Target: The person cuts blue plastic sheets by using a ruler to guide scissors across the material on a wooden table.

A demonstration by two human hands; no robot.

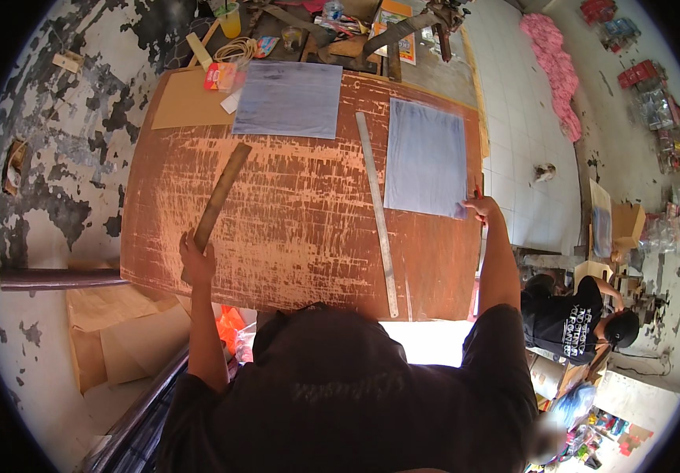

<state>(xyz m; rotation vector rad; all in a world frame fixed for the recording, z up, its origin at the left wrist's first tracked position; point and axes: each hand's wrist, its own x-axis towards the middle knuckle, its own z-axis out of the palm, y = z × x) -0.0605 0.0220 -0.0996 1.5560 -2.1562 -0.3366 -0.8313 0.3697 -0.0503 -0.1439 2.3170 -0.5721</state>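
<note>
Pretty beat-up table (300, 213) here, red-brown and scuffed all over. A blue-grey sheet (427, 158), rectangular with faint streaks, lies flat by the table's right edge. The long dark strip (226, 180), brownish and straight, slants across the table's left part. Left hand (198, 258) is gripping its near end; right hand (483, 210) is at the sheet's near right corner, can't tell if it's pinching.

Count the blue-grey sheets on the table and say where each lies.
2: one blue-grey sheet lies at the far edge of the table; the other sheet lies to its right, a near corner by the right hand. More could be hidden underneath.
</note>
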